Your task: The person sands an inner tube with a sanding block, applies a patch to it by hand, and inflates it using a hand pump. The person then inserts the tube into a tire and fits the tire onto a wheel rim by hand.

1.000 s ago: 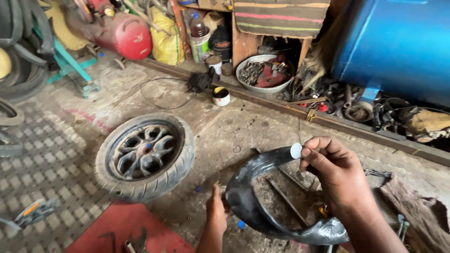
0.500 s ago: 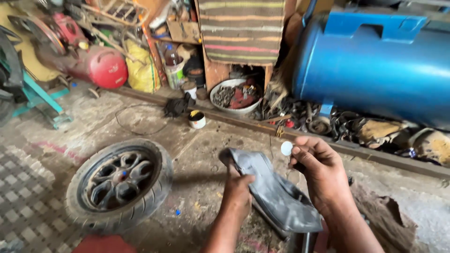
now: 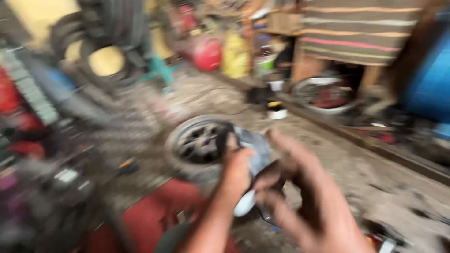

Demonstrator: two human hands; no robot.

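Your left hand (image 3: pixel 236 168) is closed around a dark, floppy rubber inner tube (image 3: pixel 251 150), gripping its upper fold just in front of the small black scooter wheel with its tyre and spoked rim (image 3: pixel 199 143), which lies flat on the concrete floor (image 3: pixel 337 164). Your right hand (image 3: pixel 300 197) sits just right of the left, fingers curled toward the same tube; motion blur keeps you from telling whether it truly grips the rubber or only touches it. The tube hangs between your two hands, overlapping the near right edge of the wheel. A red mat (image 3: pixel 154 220) lies on the floor just nearer you than the wheel. Beyond the wheel, a small tin with a yellow band (image 3: pixel 276 110) stands on the floor, and further back a red cylinder (image 3: pixel 207 54) and a yellow bag (image 3: pixel 235 56) rest against the clutter. Far right of the wheel, a large blue drum (image 3: pixel 429 84) fills the edge.
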